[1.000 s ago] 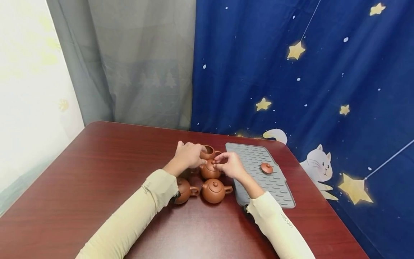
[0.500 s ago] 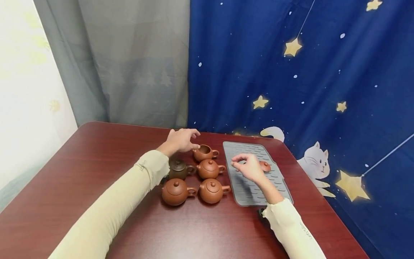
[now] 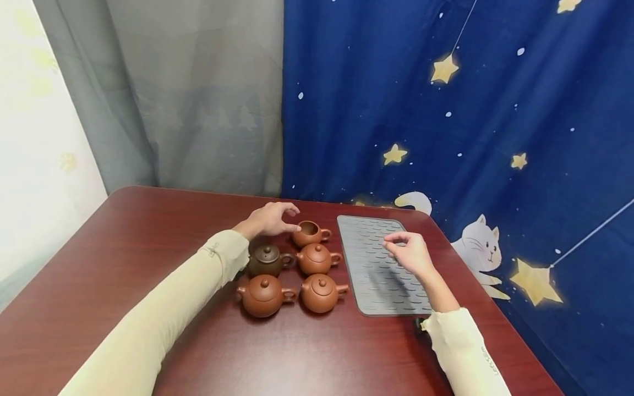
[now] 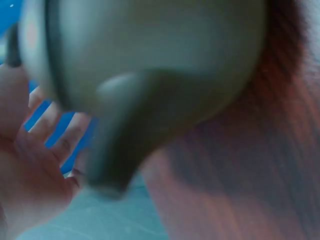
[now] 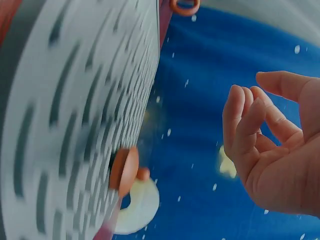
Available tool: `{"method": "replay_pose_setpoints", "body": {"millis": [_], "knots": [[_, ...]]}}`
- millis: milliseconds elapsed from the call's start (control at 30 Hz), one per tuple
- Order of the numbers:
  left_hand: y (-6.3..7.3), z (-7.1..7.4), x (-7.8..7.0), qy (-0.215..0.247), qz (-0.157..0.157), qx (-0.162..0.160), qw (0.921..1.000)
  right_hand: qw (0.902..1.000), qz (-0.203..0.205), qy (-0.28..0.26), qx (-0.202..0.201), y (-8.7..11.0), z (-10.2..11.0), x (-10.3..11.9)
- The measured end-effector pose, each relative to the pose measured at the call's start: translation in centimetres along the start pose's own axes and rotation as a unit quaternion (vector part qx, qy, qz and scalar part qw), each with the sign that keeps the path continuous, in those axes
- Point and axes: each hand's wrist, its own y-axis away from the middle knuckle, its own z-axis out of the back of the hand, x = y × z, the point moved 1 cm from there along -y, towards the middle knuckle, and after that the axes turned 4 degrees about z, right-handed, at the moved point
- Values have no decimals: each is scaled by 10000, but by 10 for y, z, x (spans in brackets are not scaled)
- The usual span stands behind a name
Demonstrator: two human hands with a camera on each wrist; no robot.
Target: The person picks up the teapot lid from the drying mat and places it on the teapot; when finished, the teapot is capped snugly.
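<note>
My left hand (image 3: pixel 271 218) hovers at the spout side of a lidless reddish-brown teapot (image 3: pixel 308 234), its thumb tip right by the rim and its fingers spread. Over the grey ridged mat (image 3: pixel 364 264) is my right hand (image 3: pixel 411 254), fingers bent toward the thumb with nothing between them. The right wrist view shows a gap between thumb and index finger. A small reddish-brown lid (image 5: pixel 125 171) with a round knob lies on the mat; in the head view the right hand hides it. Close below the left wrist stands a dark brown teapot (image 3: pixel 266 260), large in the left wrist view.
Three more lidded reddish-brown teapots stand close together: one in the middle (image 3: pixel 317 259), one front right (image 3: pixel 321 293) and one front left (image 3: pixel 262 297). All rest on a dark red wooden table (image 3: pixel 198 330). A blue star-patterned curtain (image 3: pixel 346 137) hangs behind the table.
My right hand has left the middle teapot's lid knob and moved right over the mat. My left hand has drawn back leftward from the teapots. The head view has shifted slightly.
</note>
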Motion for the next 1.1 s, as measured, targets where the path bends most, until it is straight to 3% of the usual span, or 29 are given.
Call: {"method": "replay_pose_setpoints", "body": {"millis": [233, 467, 667, 1100], "knots": [[-1, -11, 17, -12, 67, 74, 9999, 9984, -248, 515, -2, -16, 22, -36], [-3, -20, 17, 315, -239, 58, 9992, 9948, -379, 948, 4, -27, 33, -66], [-3, -27, 18, 334, -307, -36, 9990, 9947, -439, 907, 211, -32, 31, -77], [-5, -36, 20, 426, -283, -129, 9986, 9921, -572, 1102, 156, -33, 29, -88]]}}
